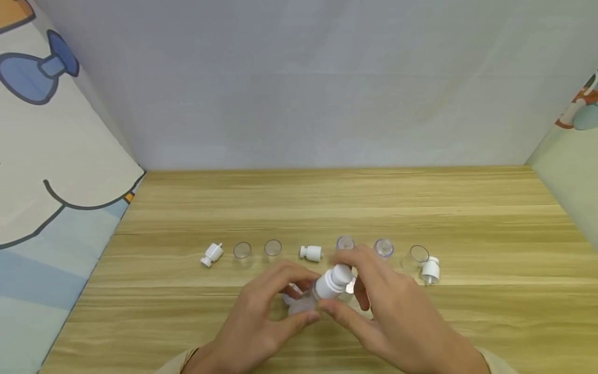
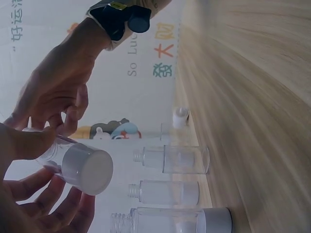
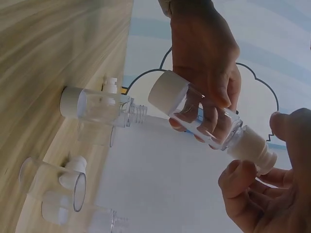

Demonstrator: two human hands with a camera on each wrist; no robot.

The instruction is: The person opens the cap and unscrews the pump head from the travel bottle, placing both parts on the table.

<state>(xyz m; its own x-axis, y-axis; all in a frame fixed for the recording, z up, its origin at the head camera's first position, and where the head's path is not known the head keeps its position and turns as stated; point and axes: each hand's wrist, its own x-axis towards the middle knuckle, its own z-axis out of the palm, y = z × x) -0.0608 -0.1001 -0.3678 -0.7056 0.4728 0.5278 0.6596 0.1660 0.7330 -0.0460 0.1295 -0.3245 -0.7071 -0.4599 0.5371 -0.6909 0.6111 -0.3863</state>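
Note:
A clear bottle (image 3: 199,119) with a white base is held tilted between both hands, a white pump top (image 1: 329,284) at its neck. My left hand (image 1: 259,311) grips the clear body, thumb on one side and fingers on the other. At the pump end, the thumb and fingers of my right hand (image 1: 392,301) curl round the white top. In the right wrist view, the right thumb (image 3: 281,125) stands off from the pump while the index fingertip (image 3: 238,177) lies close against it. Part of the bottle is hidden behind the hands in the head view.
On the wooden table (image 1: 187,208), a row beyond the hands holds loose white pump tops (image 1: 212,254), (image 1: 311,253), (image 1: 430,270), clear covers (image 1: 242,251), (image 1: 273,248), (image 1: 419,253), and upright bottles (image 1: 345,243), (image 1: 384,248). A pale wall (image 1: 327,93) rises behind the table.

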